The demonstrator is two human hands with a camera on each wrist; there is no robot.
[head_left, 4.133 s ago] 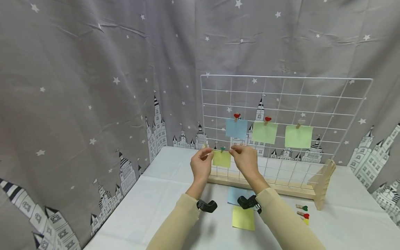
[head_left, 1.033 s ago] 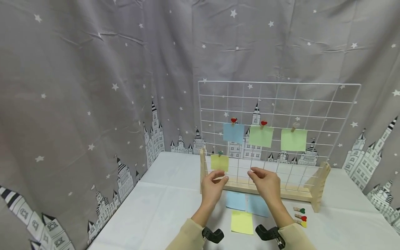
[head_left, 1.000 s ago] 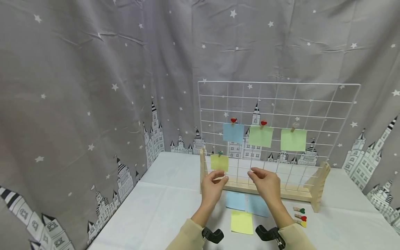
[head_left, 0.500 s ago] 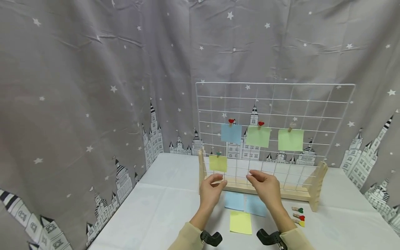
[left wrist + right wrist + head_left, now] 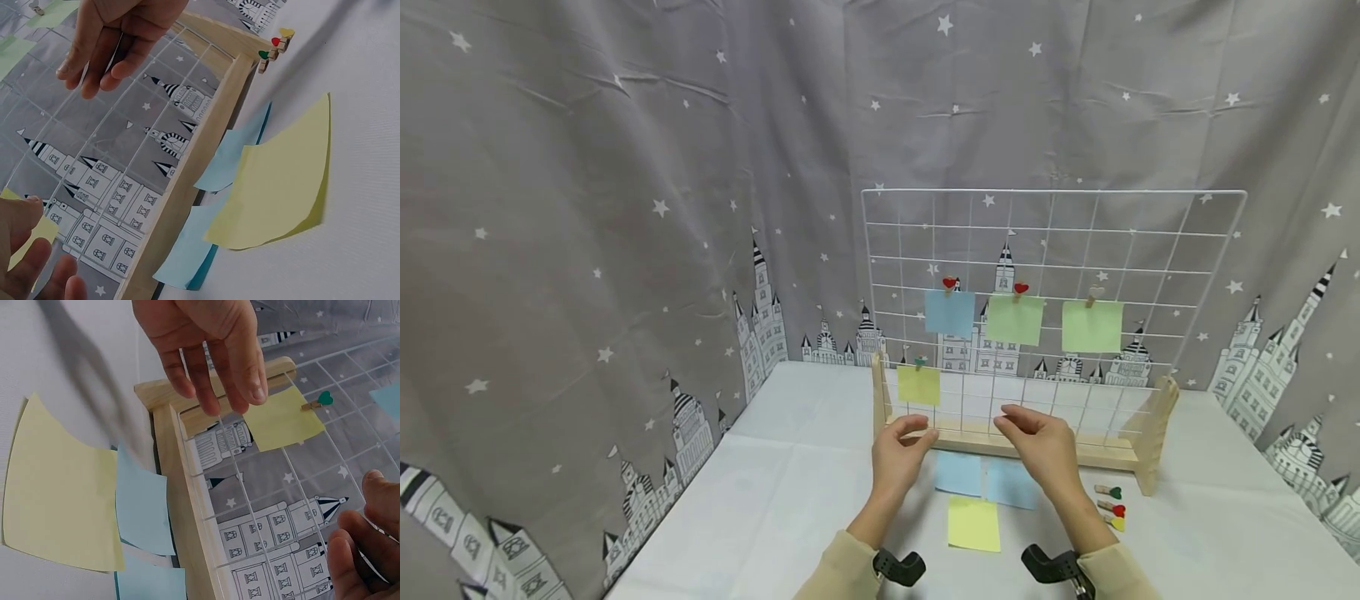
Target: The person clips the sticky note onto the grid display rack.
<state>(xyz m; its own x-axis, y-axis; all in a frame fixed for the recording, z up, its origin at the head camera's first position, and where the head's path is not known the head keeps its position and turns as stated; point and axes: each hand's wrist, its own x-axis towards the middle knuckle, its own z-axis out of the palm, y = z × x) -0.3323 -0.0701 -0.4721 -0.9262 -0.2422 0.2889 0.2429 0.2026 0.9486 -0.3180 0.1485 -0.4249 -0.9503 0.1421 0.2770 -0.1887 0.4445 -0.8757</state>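
My left hand (image 5: pixel 897 458) hovers with loosely bent fingers in front of the white wire grid (image 5: pixel 1054 192), just below a yellow sticky note (image 5: pixel 919 385). That note hangs low on the grid's left side from a small clothespin with a green heart (image 5: pixel 325 398). To the right, my right hand (image 5: pixel 1039 446) is raised before the lower grid, thumb and fingers apart with nothing between them. The left wrist view shows air between the two hands. Beneath them on the table lie two blue sticky notes (image 5: pixel 958 473) and a yellow sticky note pad (image 5: pixel 973 523).
Higher on the grid hang a blue note (image 5: pixel 950 313) and two green notes (image 5: pixel 1015 320), each under a heart clothespin. Several loose clothespins (image 5: pixel 1111 507) lie right of my right hand. A wooden base (image 5: pixel 1153 433) supports the grid; a grey curtain (image 5: pixel 625 250) stands behind.
About four seconds ago both hands were at the hanging yellow note's upper corners. They have since come down and apart, leaving it clipped. During the last second they have barely moved; the head view shifts slightly.
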